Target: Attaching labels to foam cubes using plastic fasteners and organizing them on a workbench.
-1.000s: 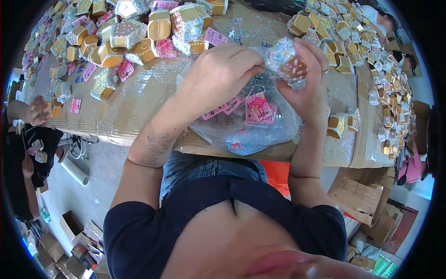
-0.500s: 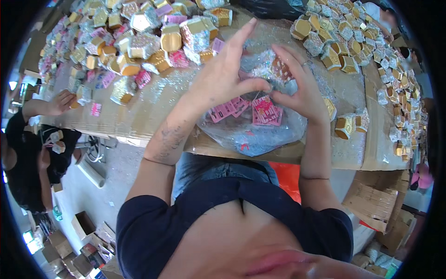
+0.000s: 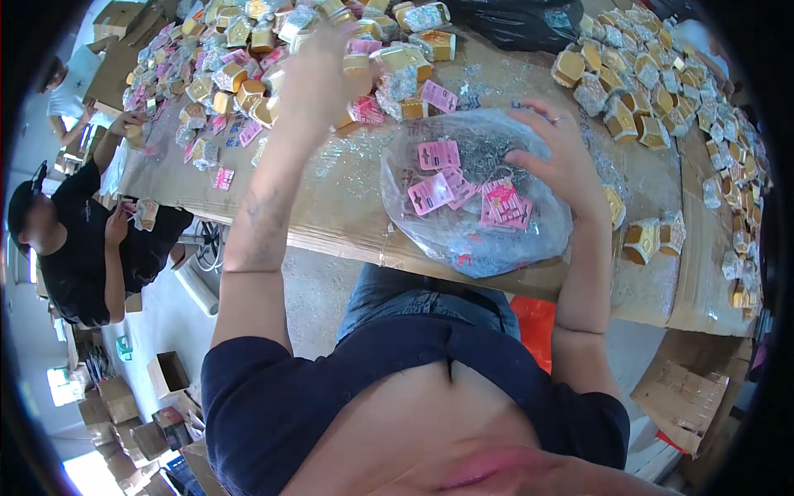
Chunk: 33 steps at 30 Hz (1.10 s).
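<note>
My left hand [image 3: 318, 87] is stretched out over the far left pile of gold and glittery box-shaped ornaments [image 3: 401, 59]. Motion blurs its fingers, so whether it holds anything is unclear. My right hand [image 3: 558, 157] hovers at the right side of a clear plastic bag [image 3: 517, 258], fingers apart and holding nothing. Several pink cards [image 3: 432, 193] rest on the bag, next to a tangle of thin dark wire-like pieces [image 3: 488, 147].
More gold ornaments [image 3: 628, 116] cover the far right of the cardboard-topped table [image 3: 331, 202], and two [image 3: 643, 241] stand near its front edge. A black bag [image 3: 521, 25] lies at the back. At left, a co-worker in black [image 3: 87, 240] handles an ornament.
The glittery ornament between my hands has gone from there. My left hand has swung far left over the pile. My right hand has shifted slightly right, and my view has moved too.
</note>
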Motion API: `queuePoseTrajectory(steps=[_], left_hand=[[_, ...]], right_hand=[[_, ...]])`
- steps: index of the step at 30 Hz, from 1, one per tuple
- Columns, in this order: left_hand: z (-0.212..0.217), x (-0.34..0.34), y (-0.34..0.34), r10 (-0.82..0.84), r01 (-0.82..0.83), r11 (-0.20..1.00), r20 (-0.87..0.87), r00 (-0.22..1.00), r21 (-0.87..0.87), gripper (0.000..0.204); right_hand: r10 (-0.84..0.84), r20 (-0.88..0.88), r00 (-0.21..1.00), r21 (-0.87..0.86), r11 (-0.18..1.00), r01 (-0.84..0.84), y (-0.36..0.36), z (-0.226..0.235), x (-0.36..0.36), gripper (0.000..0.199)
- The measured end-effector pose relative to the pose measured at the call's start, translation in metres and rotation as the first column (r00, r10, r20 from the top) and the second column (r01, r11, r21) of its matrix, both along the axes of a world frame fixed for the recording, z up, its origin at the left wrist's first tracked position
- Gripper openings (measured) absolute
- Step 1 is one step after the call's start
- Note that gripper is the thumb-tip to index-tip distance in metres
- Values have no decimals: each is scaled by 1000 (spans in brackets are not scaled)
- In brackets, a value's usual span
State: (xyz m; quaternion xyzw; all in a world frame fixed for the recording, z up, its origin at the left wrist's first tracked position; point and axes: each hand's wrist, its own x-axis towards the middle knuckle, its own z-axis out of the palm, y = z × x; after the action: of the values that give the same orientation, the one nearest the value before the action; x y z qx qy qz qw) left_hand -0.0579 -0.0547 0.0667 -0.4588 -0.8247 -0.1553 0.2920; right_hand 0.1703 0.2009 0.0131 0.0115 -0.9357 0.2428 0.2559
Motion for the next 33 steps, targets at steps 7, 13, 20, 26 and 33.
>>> queuePoseTrajectory(steps=[7,13,20,26,33], left_hand=[[-61,59,24,-165,158,986,212,963,51,53],[-84,-10,52,-242,177,955,-281,929,-238,45],[-93,-79,14,-86,-24,977,-496,864,-212,23],[-100,-117,-47,-51,-81,970,-521,852,-228,24],[-85,-137,-65,-181,99,962,-321,929,-256,28]], right_hand=[[-36,226,974,256,966,-23,-1,-30,-2,39],[-31,303,952,210,977,-35,1,-31,-3,33],[-12,319,948,144,989,-36,3,-28,-2,35],[-19,317,948,172,984,-38,0,-25,-4,35],[-21,350,936,170,985,-41,-7,-17,-6,35]])
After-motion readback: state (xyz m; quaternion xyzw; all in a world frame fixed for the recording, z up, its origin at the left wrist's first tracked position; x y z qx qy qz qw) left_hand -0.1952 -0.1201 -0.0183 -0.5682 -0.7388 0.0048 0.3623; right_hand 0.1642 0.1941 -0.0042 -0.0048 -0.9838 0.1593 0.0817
